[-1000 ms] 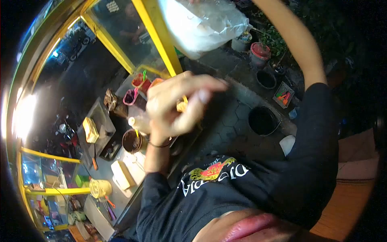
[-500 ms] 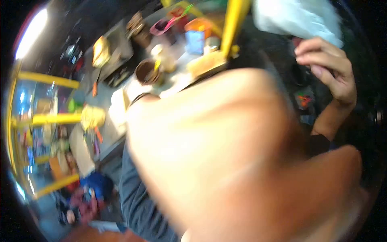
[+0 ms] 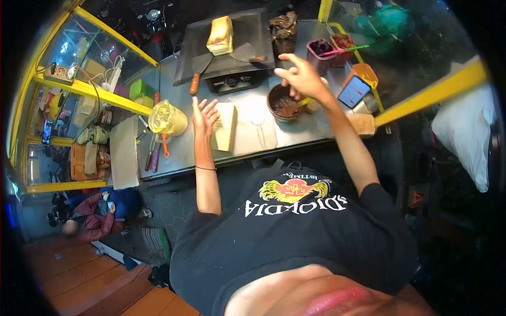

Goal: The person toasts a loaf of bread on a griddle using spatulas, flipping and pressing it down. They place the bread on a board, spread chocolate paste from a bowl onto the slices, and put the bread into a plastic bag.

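My left hand [image 3: 205, 118] is raised over the metal counter [image 3: 179, 150], palm showing, fingers apart and holding nothing. It is between a tub of yellow spread [image 3: 167, 120] and a pale block of bread [image 3: 225, 129]. Above a brown bowl of dark filling [image 3: 284, 107], my right hand [image 3: 301, 79] has its fingers stretched out and nothing in them. Toasted bread slices [image 3: 220, 36] are stacked on the black griddle [image 3: 192, 45] at the back. A spatula [image 3: 195, 84] with an orange handle lies at the griddle's front edge.
A phone [image 3: 354, 92] leans by an orange container [image 3: 363, 72]. Purple [image 3: 320, 55] and red [image 3: 342, 45] tubs stand behind. Yellow frame bars [image 3: 432, 95] cross the right side, near a white bag [image 3: 464, 131]. A seated person [image 3: 97, 216] is at the lower left.
The large blurred arm has cleared from the foreground. My right hand has moved from beside the white bag to above the bowl. My left hand now shows over the counter.
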{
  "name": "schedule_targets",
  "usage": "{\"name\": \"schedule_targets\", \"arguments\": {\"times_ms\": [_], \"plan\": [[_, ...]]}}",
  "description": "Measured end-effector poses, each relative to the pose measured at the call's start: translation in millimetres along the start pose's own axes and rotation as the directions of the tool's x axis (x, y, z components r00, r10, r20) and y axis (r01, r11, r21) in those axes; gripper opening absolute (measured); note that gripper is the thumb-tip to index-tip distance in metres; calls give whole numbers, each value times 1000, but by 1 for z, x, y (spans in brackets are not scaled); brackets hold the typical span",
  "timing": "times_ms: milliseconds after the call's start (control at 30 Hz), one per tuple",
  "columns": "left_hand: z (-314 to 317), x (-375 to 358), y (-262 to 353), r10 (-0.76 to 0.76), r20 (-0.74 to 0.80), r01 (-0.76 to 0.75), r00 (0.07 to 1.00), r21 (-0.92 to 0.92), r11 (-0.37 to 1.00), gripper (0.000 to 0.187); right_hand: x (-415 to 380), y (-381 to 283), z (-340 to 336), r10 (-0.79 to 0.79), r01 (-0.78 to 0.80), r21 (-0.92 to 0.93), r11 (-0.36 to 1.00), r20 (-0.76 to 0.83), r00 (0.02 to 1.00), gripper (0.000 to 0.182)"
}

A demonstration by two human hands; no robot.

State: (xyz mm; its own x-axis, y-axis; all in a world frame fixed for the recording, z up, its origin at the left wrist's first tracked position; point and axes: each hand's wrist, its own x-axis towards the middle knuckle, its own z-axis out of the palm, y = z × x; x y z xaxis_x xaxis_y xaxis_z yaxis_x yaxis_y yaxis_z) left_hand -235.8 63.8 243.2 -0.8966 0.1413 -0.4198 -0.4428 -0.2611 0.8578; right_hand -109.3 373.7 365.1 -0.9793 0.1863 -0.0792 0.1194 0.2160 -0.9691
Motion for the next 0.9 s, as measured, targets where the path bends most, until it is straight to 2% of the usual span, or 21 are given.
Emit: {"name": "schedule_targets", "arguments": {"times_ms": [67, 100, 133, 167, 200, 300, 333, 367, 400, 433, 500, 533, 567, 600, 633, 667, 733, 767, 833, 867, 900], "plan": [[-20, 37, 9, -50, -88, 30, 995, -212, 977, 84, 58, 34, 42, 23, -28, -54, 998, -100, 995, 60], [-27, 51, 20, -54, 62, 69, 997, -264, 962, 70, 78, 40, 57, 53, -60, -48, 997, -137, 989, 62], [-36, 72, 29, -70, 270, 137, 960, -236, 962, 60, 101, 55, 65, 80, -71, 69, 995, -141, 987, 61], [-46, 87, 36, -90, 463, 199, 882, -193, 961, 51, 117, 68, 71, 110, -83, 189, 979, -139, 984, 61], [-42, 87, 47, -180, 447, 255, 876, -114, 960, 37, 126, 71, 74, 141, -82, 302, 950, -178, 974, 57], [-40, 78, 91, -87, 363, -19, 928, 279, 960, 37, 146, 72, 67, 192, -37, 571, 820, -214, 958, 33], [-40, 83, 104, -88, 370, -26, 925, 292, 956, 37, 151, 74, 63, 197, -28, 518, 855, -273, 942, 29], [-38, 88, 117, 42, 314, -209, 949, 520, 828, 40, 156, 76, 61, 197, -23, 461, 887, -333, 922, 25], [-35, 95, 127, 188, 294, -346, 937, 710, 613, 43, 161, 71, 63, 203, -29, 444, 896, -349, 915, 25], [-29, 113, 132, 188, 305, -355, 934, 713, 605, 43, 173, 67, 68, 203, -22, 450, 893, -359, 911, 25], [-16, 144, 131, 339, 484, -585, 807, 736, 341, 46, 205, 60, 89, 174, 24, 454, 890, -389, 905, 26], [-8, 141, 132, 324, 488, -581, 810, 741, 336, 46, 225, 59, 102, 163, 47, 472, 880, -394, 904, 26], [6, 132, 138, 338, 501, -577, 797, 797, 180, 46, 240, 57, 116, 149, 74, 488, 870, -402, 903, 27], [17, 128, 146, 356, 520, -562, 776, 827, 16, 46, 243, 49, 127, 101, 101, 427, 899, -426, 899, 26], [19, 129, 154, 355, 532, -570, 769, 822, 3, 46, 243, 36, 134, 45, 135, 363, 922, -448, 893, 25], [18, 130, 163, 349, 518, -547, 781, 837, -19, 46, 231, 18, 142, -7, 103, 172, 980, -483, 876, 24], [9, 144, 177, 319, 553, -565, 770, 823, -62, 45, 214, 14, 160, -348, 243, -260, 935, -526, 776, 21], [0, 157, 185, 263, 572, -598, 777, 801, 27, 46, 202, 11, 169, -535, 304, -481, 823, -475, 699, 20], [-20, 189, 193, 206, 661, -689, 721, 714, 120, 48, 178, 2, 185, -489, 284, -495, 821, -354, 797, 19], [-27, 197, 197, 164, 658, -678, 735, 710, 192, 47, 174, 4, 192, -506, 323, -490, 810, -303, 808, 18], [-32, 201, 202, 152, 667, -684, 729, 706, 181, 47, 170, 6, 196, -510, 325, -507, 798, -280, 813, 18]]}}
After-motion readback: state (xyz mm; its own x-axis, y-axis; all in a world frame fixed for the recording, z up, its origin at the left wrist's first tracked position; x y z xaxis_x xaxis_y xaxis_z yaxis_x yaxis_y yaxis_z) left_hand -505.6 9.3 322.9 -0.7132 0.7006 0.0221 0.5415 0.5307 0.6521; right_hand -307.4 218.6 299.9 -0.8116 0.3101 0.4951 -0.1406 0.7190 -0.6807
